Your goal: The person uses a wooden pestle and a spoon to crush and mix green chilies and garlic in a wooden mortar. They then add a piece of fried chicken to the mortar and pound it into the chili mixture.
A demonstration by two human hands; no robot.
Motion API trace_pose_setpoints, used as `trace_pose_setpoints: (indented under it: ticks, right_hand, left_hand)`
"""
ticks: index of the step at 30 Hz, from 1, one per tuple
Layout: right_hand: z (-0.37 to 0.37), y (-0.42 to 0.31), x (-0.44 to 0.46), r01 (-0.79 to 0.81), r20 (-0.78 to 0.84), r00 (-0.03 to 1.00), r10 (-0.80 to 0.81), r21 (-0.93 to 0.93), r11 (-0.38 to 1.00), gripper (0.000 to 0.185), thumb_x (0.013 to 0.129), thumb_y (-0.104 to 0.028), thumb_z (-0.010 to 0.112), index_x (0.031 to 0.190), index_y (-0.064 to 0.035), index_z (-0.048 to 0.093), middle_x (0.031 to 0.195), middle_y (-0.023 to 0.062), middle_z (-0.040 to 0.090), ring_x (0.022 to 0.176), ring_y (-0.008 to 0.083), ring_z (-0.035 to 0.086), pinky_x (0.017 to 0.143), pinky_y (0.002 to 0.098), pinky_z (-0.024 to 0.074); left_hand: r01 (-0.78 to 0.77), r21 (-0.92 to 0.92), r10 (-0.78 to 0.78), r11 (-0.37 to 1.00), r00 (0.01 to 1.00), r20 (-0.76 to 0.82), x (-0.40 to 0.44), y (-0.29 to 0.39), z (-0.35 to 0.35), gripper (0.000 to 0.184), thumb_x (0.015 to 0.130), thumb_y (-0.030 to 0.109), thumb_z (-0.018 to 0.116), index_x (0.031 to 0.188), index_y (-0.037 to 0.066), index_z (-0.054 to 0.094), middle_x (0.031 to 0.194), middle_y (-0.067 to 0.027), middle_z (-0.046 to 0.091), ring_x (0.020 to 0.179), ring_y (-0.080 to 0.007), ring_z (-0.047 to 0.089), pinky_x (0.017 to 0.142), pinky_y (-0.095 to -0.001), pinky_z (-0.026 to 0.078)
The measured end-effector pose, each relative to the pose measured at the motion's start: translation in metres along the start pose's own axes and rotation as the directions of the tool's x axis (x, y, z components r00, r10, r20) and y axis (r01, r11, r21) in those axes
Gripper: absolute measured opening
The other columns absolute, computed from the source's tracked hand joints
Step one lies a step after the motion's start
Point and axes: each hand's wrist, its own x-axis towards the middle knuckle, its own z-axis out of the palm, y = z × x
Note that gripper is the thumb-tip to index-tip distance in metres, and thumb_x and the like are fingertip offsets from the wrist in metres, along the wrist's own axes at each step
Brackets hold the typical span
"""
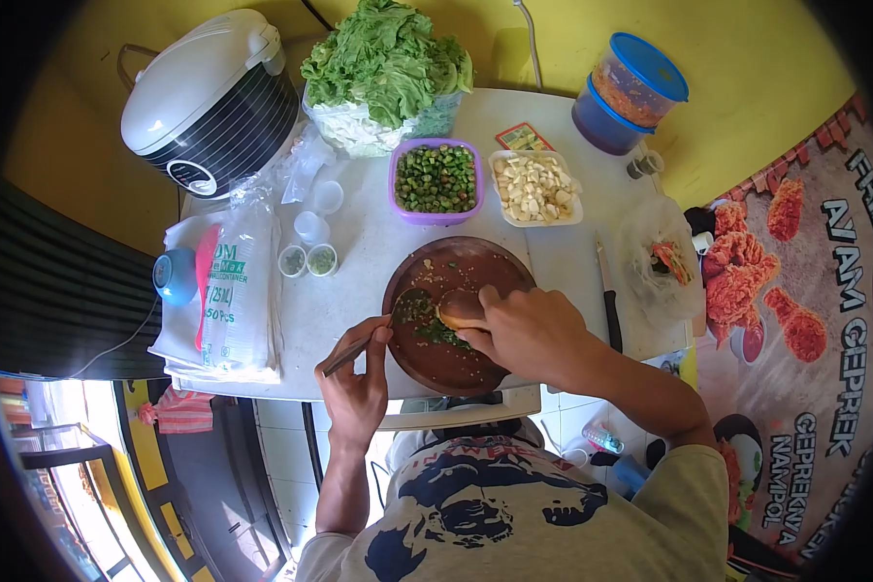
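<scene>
A round brown mortar plate (427, 364) stands at the table's front edge, with chopped green and red bits (441, 333) in it. My left hand (356, 373) is closed on the handle of a spoon (351, 353), whose bowl rests among the bits. My right hand (524, 330) is wrapped round a wooden pestle (461, 309), its end down in the mortar beside the spoon. Just behind the mortar are a purple tub of cut green chillies (436, 178) and a white tray of peeled garlic (536, 188).
A rice cooker (213, 107) and plastic packs (233, 301) are at the left, near small cups (310, 228). Lettuce (388, 68) stands at the back. To the right lie a knife (608, 296), a plastic bag (662, 257) and blue-lidded containers (630, 92).
</scene>
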Motion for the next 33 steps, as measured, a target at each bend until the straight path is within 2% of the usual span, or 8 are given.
trace_pose_setpoints:
  ticks: [5, 8, 19, 21, 24, 30, 32, 33]
  right_hand:
    - [0.0, -0.006, 0.016, 0.076, -0.118, 0.988, -0.095, -0.156, 0.985, 0.048, 0.095, -0.047, 0.065, 0.097, 0.0008, 0.061, 0.064, 0.0152, 0.067, 0.06, 0.0332, 0.07, 0.053, 0.0428, 0.0545]
    - [-0.002, -0.004, 0.018, 0.052, -0.032, 0.998, -0.058, -0.156, 0.986, 0.048, 0.093, -0.048, 0.066, 0.094, -0.0002, 0.061, 0.064, 0.0152, 0.067, 0.061, 0.0329, 0.07, 0.053, 0.0421, 0.0544]
    - [-0.016, 0.008, 0.017, 0.056, -0.094, 0.993, -0.071, -0.151, 0.987, 0.047, 0.093, -0.047, 0.067, 0.099, -0.0005, 0.064, 0.066, 0.0138, 0.068, 0.06, 0.0311, 0.07, 0.051, 0.0414, 0.0537]
    - [-0.013, 0.001, 0.007, 0.039, -0.128, 0.99, -0.06, -0.16, 0.986, 0.047, 0.093, -0.047, 0.067, 0.099, -0.0006, 0.065, 0.065, 0.0137, 0.067, 0.059, 0.0312, 0.07, 0.05, 0.0416, 0.0532]
    - [-0.005, -0.011, 0.0, 0.065, -0.232, 0.968, -0.092, -0.122, 0.99, 0.048, 0.093, -0.047, 0.067, 0.1, 0.0001, 0.065, 0.064, 0.0133, 0.066, 0.058, 0.0313, 0.069, 0.05, 0.0416, 0.0527]
    - [0.0, 0.013, -0.006, -0.045, -0.178, 0.983, 0.04, -0.028, 0.999, 0.058, 0.094, -0.052, 0.064, 0.105, 0.0047, 0.063, 0.062, 0.0194, 0.065, 0.061, 0.0378, 0.068, 0.055, 0.0483, 0.0516]
    - [0.001, 0.025, -0.009, -0.122, -0.124, 0.981, 0.149, 0.197, 0.973, 0.062, 0.096, -0.054, 0.062, 0.103, 0.0085, 0.061, 0.065, 0.0248, 0.065, 0.066, 0.0426, 0.068, 0.061, 0.0494, 0.0527]
    - [0.001, 0.026, -0.011, -0.125, -0.125, 0.98, 0.152, 0.198, 0.972, 0.062, 0.096, -0.054, 0.062, 0.103, 0.0085, 0.061, 0.065, 0.0248, 0.065, 0.066, 0.0426, 0.068, 0.061, 0.0494, 0.0527]
  left_hand:
    - [0.008, -0.011, -0.008, 1.0, 1.0, 0.017, 0.004, -0.003, -0.001, 0.015, 0.098, 0.003, 0.066, 0.11, -0.003, 0.072, 0.095, -0.0166, 0.076, 0.084, -0.0198, 0.073, 0.076, -0.032, 0.057]
    - [-0.024, 0.001, 0.024, 1.0, 0.999, 0.046, 0.006, -0.001, -0.002, 0.015, 0.097, 0.003, 0.066, 0.11, -0.003, 0.072, 0.096, -0.017, 0.075, 0.084, -0.0206, 0.073, 0.075, -0.0322, 0.057]
    - [0.038, 0.08, -0.038, 0.996, 0.999, -0.009, 0.01, 0.007, 0.007, 0.016, 0.099, 0.008, 0.065, 0.11, -0.003, 0.071, 0.089, -0.0176, 0.076, 0.084, -0.0243, 0.077, 0.071, -0.0335, 0.058]
    - [0.038, 0.081, -0.037, 0.996, 0.999, -0.005, 0.01, 0.016, 0.013, 0.017, 0.1, 0.007, 0.064, 0.111, -0.004, 0.071, 0.089, -0.0162, 0.076, 0.083, -0.021, 0.075, 0.073, -0.0316, 0.058]
    - [-0.02, 0.107, 0.019, 0.994, 1.0, 0.007, 0.008, 0.023, 0.02, 0.018, 0.101, 0.006, 0.062, 0.112, -0.006, 0.071, 0.088, -0.0147, 0.077, 0.081, -0.0173, 0.073, 0.075, -0.0293, 0.058]
    - [-0.06, 0.018, 0.061, 0.998, 0.997, -0.052, -0.002, 0.026, 0.009, 0.017, 0.099, 0.004, 0.064, 0.111, -0.006, 0.07, 0.093, -0.017, 0.076, 0.085, -0.0207, 0.075, 0.075, -0.0308, 0.058]
    - [-0.064, -0.047, 0.06, 0.997, 0.995, -0.078, -0.007, 0.027, 0.009, 0.016, 0.097, 0.003, 0.067, 0.11, -0.006, 0.07, 0.095, -0.0183, 0.076, 0.087, -0.0236, 0.076, 0.074, -0.0323, 0.059]
    - [-0.114, -0.071, 0.109, 0.991, 0.991, -0.073, -0.01, 0.029, 0.01, 0.016, 0.098, 0.002, 0.066, 0.111, -0.006, 0.07, 0.097, -0.0179, 0.076, 0.087, -0.0229, 0.076, 0.074, -0.0316, 0.058]
